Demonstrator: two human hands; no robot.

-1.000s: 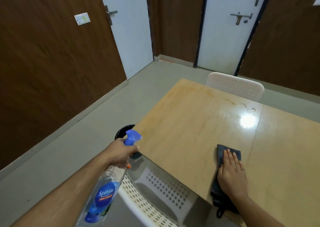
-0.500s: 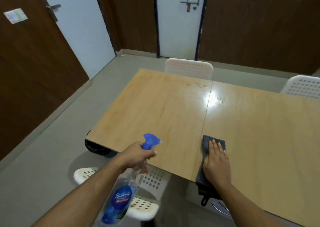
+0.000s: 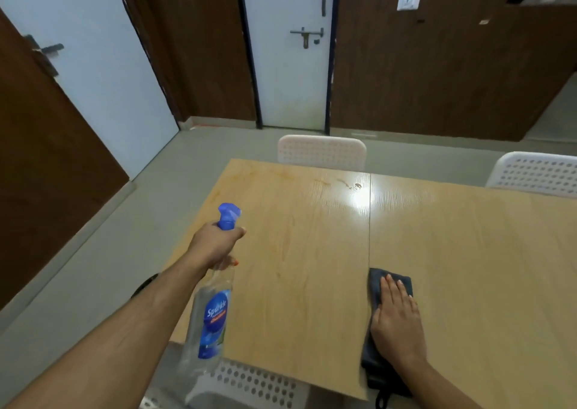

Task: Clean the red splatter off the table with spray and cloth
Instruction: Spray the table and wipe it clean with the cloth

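My left hand [image 3: 215, 246] grips the spray bottle [image 3: 212, 318] by its neck, fingers curled, above the counter's [image 3: 312, 268] near-left edge. My right hand [image 3: 396, 321] presses flat, fingers straight, on the dark cloth [image 3: 374, 283] at the near edge.

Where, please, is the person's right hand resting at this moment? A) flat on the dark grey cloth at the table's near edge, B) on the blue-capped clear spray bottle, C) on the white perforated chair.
A: the right hand lies with straight fingers on the dark grey cloth on the wooden table.
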